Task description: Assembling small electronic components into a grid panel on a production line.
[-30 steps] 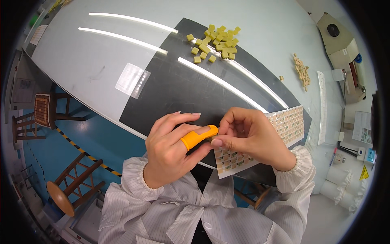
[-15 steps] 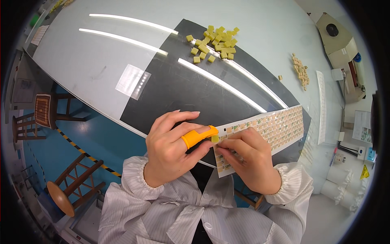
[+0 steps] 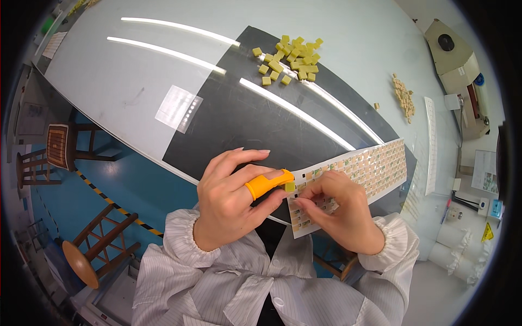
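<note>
My left hand (image 3: 231, 195) is closed over the left end of the patterned sheet. An orange finger sleeve (image 3: 267, 185) covers one of its fingers. Between that finger and my thumb I pinch a small yellow-green block (image 3: 290, 187). Close by on the right, my right hand (image 3: 345, 209) has its thumb and index finger together at the tips, over the sheet; whether something tiny sits in the pinch I cannot make out. The white sheet (image 3: 375, 163) carries rows of small tan, green and dark squares. It slants from my hands up to the right, its near left corner past the table edge.
Several yellow-green blocks (image 3: 293, 57) lie piled on the black mat (image 3: 228, 125). Small tan pieces (image 3: 402, 98) are heaped at the right, near a long white strip (image 3: 430, 144). A clear plastic bag (image 3: 178, 108) lies at the left. A grey machine (image 3: 459, 70) stands far right.
My right hand has drawn back a little to the right, its wrist turned. A dark square on the sheet now shows between the hands. My left hand keeps its pinch on the block.
</note>
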Available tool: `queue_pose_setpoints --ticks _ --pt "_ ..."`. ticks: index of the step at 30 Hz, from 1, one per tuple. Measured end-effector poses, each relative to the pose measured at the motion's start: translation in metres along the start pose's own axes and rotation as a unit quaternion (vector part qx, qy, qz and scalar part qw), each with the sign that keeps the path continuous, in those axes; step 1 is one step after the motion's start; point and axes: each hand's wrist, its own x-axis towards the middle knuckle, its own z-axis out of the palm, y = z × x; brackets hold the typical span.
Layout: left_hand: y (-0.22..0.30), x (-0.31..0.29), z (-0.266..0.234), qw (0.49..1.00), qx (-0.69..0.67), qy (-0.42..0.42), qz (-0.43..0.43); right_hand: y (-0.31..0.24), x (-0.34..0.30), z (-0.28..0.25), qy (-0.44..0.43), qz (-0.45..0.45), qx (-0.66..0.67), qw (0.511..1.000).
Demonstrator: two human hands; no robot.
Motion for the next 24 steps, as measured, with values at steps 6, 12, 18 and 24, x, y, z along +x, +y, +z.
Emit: queue_pose_setpoints --ticks 6,12,18,24 --pt "0.001 0.001 0.001 1.000 -0.003 0.003 -0.009 0.000 0.031 -0.034 -0.151 0.244 0.356 0.889" --pt "0.000 0.002 0.001 1.000 0.001 -0.003 -0.008 0.006 0.050 -0.030 -0.228 0.275 0.377 0.855" --pt "0.000 0.003 0.000 1.000 0.006 -0.011 -0.006 0.004 0.056 -0.030 -0.252 0.280 0.356 0.855" --pt "0.000 0.004 -0.001 1.000 0.010 -0.014 -0.002 0.005 0.055 -0.029 -0.253 0.282 0.363 0.851"
